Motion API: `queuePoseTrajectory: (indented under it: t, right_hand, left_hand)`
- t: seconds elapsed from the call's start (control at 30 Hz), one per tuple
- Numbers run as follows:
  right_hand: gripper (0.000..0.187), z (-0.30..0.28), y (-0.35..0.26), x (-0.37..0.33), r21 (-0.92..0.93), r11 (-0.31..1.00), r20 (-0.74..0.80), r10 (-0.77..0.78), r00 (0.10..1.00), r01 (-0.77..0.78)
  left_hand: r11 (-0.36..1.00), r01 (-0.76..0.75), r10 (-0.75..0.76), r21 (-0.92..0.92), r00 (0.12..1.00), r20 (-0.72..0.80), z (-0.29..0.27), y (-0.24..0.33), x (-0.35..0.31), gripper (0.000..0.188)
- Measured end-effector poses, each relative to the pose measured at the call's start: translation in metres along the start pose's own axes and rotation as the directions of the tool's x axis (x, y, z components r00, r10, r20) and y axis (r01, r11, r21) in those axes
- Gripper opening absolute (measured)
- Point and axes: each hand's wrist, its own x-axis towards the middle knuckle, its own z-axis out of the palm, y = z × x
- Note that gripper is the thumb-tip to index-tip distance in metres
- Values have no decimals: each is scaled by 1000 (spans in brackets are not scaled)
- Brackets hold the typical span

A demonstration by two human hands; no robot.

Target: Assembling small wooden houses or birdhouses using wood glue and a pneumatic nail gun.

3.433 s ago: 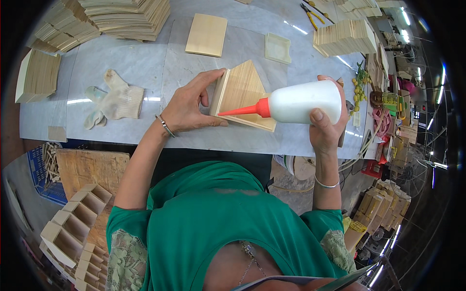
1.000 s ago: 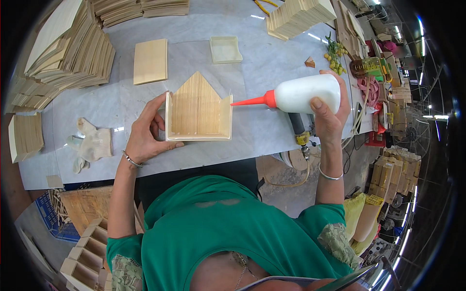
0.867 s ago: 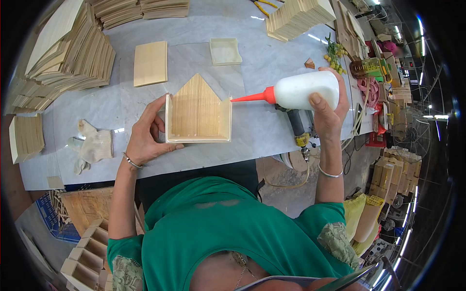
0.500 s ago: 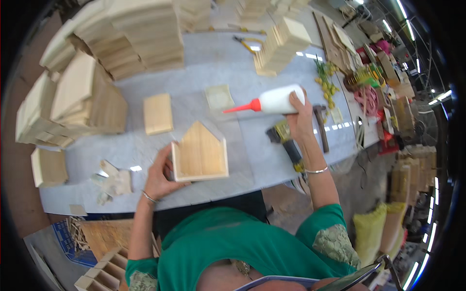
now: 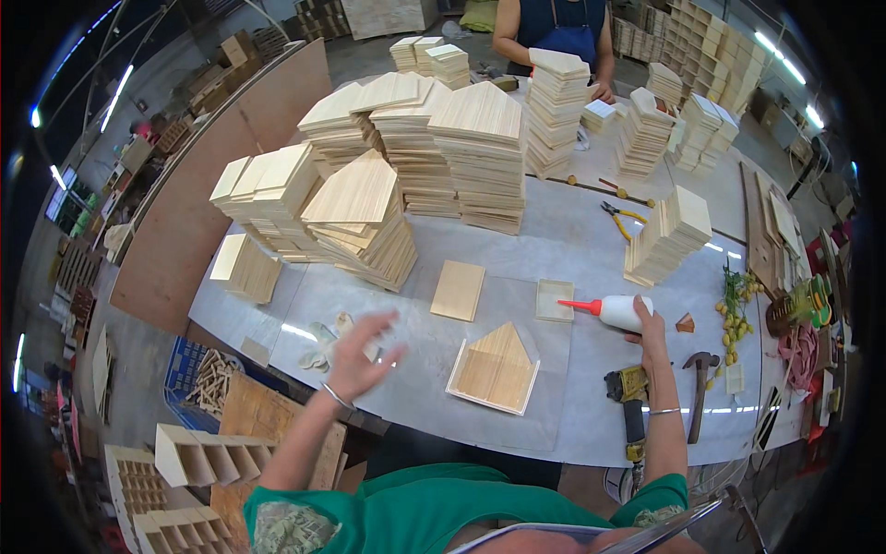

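My right hand [image 5: 649, 325] is closed round a white glue bottle [image 5: 620, 312], whose red nozzle points left above a small shallow tray [image 5: 555, 301]. My left hand [image 5: 364, 356] is raised with its fingers spread and slightly blurred, holding nothing. Beneath it on the table lie white gloves [image 5: 318, 344], partly hidden. A house-shaped wooden piece [image 5: 494, 366] with low side and bottom strips lies in front of me, touched by neither hand. Behind it is a small rectangular board [image 5: 458, 290].
Tall stacks of pointed wooden boards [image 5: 475, 157] fill the back left. A stack [image 5: 669, 235] and yellow-handled pliers [image 5: 624, 220] stand farther right. A nail gun [image 5: 631, 406] and a hammer [image 5: 700, 392] lie by my right forearm. Across the table is another person [image 5: 554, 37].
My left hand has let go of the house-shaped piece and lifted away to the left. The glue bottle stays in my right hand. The view has tilted up and to the left.
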Motion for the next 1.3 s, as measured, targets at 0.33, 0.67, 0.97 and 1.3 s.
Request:
queuePoseTrajectory:
  t: [0.33, 0.67, 0.97, 1.3]
  right_hand:
    - [56, -20, 39, 5, -443, 808, -110, -479, 871, 389]
    - [38, -48, 44, -92, -234, 897, -197, -422, 885, 376]
    - [26, -42, 43, -155, -152, 903, -240, -427, 872, 401]
    - [22, 63, -14, -214, -41, 817, 127, -567, 814, 576]
  left_hand:
    - [643, 302, -213, 704, 953, -214, -64, 36, 161, 87]
    - [733, 338, -344, 591, 933, -107, -75, 15, 179, 96]
    - [770, 241, -369, -590, 924, -104, -114, 18, 144, 68]
    - [-417, 140, 51, -898, 990, 130, -36, 49, 31, 96]
